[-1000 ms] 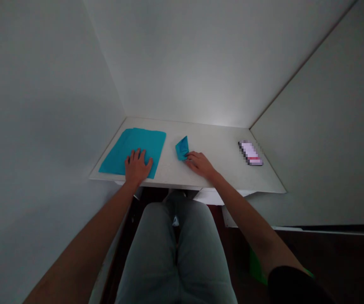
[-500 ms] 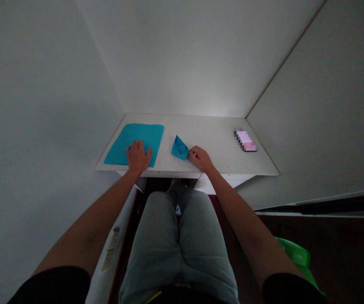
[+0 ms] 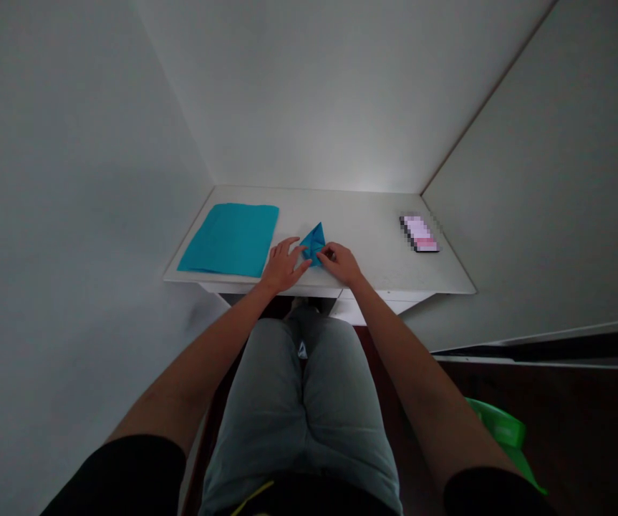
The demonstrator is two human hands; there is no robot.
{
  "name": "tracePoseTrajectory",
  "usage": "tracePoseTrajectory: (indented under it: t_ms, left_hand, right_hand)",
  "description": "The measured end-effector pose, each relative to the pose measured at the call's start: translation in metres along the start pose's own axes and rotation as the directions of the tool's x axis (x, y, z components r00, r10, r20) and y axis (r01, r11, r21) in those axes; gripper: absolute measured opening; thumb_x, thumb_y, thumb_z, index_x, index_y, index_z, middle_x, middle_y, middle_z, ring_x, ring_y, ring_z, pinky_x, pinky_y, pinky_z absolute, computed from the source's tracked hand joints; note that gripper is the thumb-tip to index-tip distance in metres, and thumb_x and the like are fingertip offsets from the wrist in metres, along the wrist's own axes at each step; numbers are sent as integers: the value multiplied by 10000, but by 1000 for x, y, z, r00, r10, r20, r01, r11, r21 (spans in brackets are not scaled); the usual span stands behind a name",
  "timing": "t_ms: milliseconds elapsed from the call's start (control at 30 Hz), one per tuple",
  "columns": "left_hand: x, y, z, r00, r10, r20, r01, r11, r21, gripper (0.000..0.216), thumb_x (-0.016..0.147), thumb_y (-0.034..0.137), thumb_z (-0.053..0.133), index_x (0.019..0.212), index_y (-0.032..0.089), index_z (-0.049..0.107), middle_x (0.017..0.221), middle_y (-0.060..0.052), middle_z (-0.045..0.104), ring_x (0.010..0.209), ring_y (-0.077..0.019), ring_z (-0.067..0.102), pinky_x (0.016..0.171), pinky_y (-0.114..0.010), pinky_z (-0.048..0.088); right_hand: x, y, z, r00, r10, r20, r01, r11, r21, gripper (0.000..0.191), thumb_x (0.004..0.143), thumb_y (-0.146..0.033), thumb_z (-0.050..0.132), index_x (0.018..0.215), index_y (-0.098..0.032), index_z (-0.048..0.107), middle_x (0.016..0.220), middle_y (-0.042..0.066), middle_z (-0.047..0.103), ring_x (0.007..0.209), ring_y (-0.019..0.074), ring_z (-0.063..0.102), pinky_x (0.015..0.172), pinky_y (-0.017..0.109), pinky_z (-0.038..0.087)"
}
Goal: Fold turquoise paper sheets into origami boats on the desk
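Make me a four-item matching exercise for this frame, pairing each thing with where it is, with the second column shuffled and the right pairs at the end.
Things
1. folded blue paper
2. flat blue paper
3. phone
4. green object

Places
A. near the right end of the white tabletop
B. between the left hand and the right hand
C. below the tabletop, at the picture's lower right
D. toward the tabletop's left end

Pairs: 1-B, 2-D, 3-A, 4-C
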State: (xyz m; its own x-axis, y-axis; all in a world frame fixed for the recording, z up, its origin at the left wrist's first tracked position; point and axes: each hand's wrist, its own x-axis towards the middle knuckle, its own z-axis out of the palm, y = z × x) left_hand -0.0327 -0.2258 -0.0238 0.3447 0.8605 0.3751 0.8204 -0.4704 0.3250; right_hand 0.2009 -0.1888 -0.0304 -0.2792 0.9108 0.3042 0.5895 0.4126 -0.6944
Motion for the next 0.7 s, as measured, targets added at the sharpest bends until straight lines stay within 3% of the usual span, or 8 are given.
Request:
tracePoseTrajectory:
  t_ms: [267, 533, 700]
  left_hand:
    - [2, 1, 0, 1000, 7, 29, -7, 1000, -27, 686, 990, 647, 722, 1491, 193, 606, 1571, -202, 581, 1496, -365, 541, 1238, -524, 424]
    - [1, 2, -2, 995, 81, 55, -81, 997, -3, 754, 988, 628, 728, 1566, 175, 558, 1605, -212, 564, 1506, -374, 546, 1232, -532, 439]
    - [2, 1, 1, 985, 140, 101, -141, 990, 1, 756, 1019, 581, 697, 1656, 227, 496, 1697, -193, 499, 1558, -376, 494, 1260, -552, 402]
  right_hand:
    - [2, 1, -3, 984, -134, 115, 140, 989, -42, 464, 1072, -613, 589, 887, -246, 805, 965, 75, 732, 986, 255, 661, 951, 411, 522]
    - [4, 9, -2, 966, -176, 191, 173, 984, 35, 156, 974, -358, 746, 914, -249, 840, 1041, 51, 765, 989, 243, 700, 940, 384, 519]
    - [6, 8, -4, 953, -187, 240, 184, 982, 33, 189, 965, -331, 728, 843, -237, 836, 1025, 53, 752, 940, 228, 695, 904, 376, 510]
